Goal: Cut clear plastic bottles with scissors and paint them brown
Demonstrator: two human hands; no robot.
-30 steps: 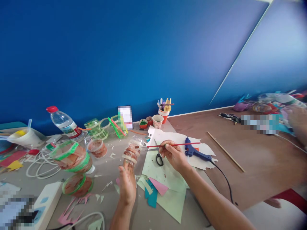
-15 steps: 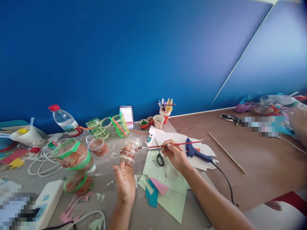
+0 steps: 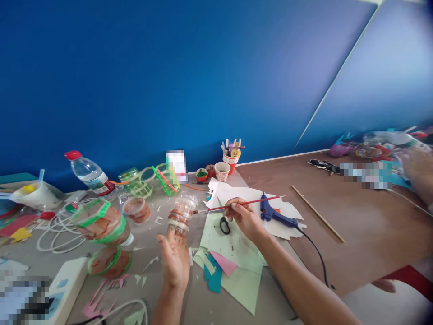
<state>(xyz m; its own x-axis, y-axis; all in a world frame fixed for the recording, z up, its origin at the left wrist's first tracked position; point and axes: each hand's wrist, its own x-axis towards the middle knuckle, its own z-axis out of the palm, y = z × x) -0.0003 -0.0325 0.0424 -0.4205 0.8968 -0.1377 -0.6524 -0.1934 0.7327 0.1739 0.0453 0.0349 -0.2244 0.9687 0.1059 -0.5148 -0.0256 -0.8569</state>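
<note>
Paintbrush (image 3: pixel 237 205) is lying pinched in my right hand (image 3: pixel 245 220), long axis running left-right, bristle tip meeting the plastic bottle piece (image 3: pixel 181 212) that my left hand (image 3: pixel 176 259) is holding upright by its fingers, above the table's (image 3: pixel 372 234) middle.

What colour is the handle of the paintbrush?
Red. The paintbrush in the right hand shows clearly in the head view, its tip near the plastic cup.

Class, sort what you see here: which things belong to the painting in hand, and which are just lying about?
In use:
left hand
plastic bottle piece
right hand
red paintbrush

Lying about:
scissors
glue gun
water bottle
wooden stick
</note>
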